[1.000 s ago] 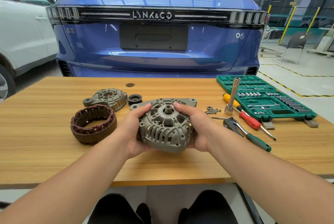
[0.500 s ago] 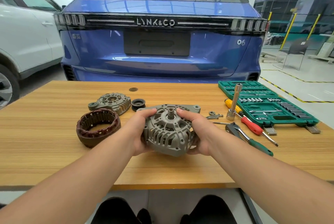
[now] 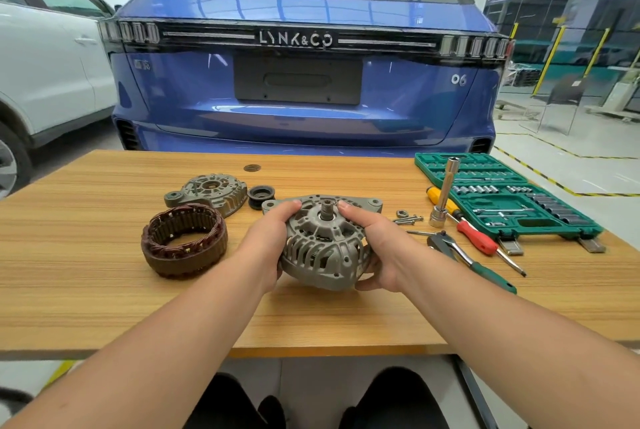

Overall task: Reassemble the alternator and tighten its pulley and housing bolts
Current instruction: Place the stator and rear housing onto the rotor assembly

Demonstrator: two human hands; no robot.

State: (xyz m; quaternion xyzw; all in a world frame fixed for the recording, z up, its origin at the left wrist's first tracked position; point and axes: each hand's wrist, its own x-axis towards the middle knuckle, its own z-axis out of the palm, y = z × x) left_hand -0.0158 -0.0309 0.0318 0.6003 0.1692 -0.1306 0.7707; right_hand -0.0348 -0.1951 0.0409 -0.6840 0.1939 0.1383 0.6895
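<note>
A grey front housing [image 3: 323, 248] with a threaded shaft sticking up from its centre sits between my hands, over the middle of the wooden table [image 3: 104, 290]. My left hand [image 3: 273, 238] grips its left side and my right hand [image 3: 375, 245] grips its right side, thumbs under the near edge. The brown stator ring [image 3: 184, 240] lies to the left. Behind it rests the grey rear housing [image 3: 207, 193], with the black pulley [image 3: 261, 196] beside it. A nut and several bolts [image 3: 407, 218] lie right of the front housing.
An open green socket case [image 3: 502, 200] fills the table's right side. In front of it stand an upright extension socket [image 3: 443, 193], red and yellow screwdrivers [image 3: 476, 236] and a green-handled ratchet [image 3: 467, 260]. A blue car [image 3: 301, 82] is parked right behind the table.
Both hands have kept their grip on the front housing, and it has tilted so the shaft points more upright. The camera view has shifted slightly downward.
</note>
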